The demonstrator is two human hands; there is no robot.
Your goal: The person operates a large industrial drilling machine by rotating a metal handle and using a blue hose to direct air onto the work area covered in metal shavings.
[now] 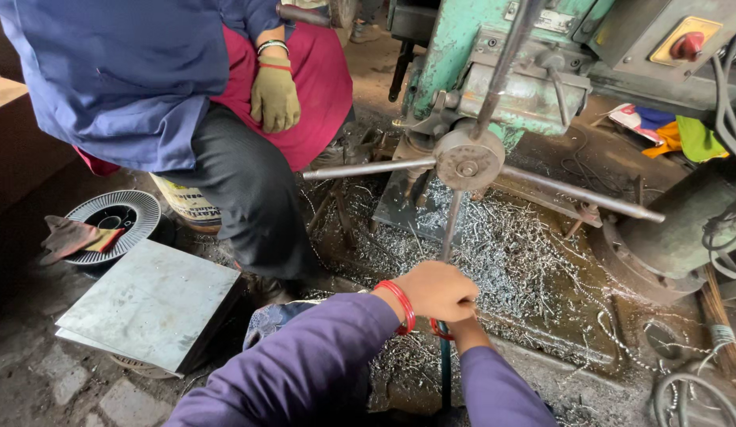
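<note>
Left hand (pixel 435 290) fisted round the lower spoke (pixel 450 225) of a feed wheel, fingers fully curled. Right hand mostly hidden beneath the left; grip cannot be told. Spoke drops from hub (pixel 467 162) on green drill (pixel 494 75). Swarf (pixel 518 253) litters the floor. Gloved co-worker (pixel 275 95) sits left, beside steel plates (pixel 150 304).

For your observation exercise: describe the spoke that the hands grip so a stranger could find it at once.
Start at the green machine and drop to its round grey hub. Several steel spokes radiate from it; the gripped spoke points straight down. It alone ends under the left hand and right hand, both wearing red bangles.
</note>
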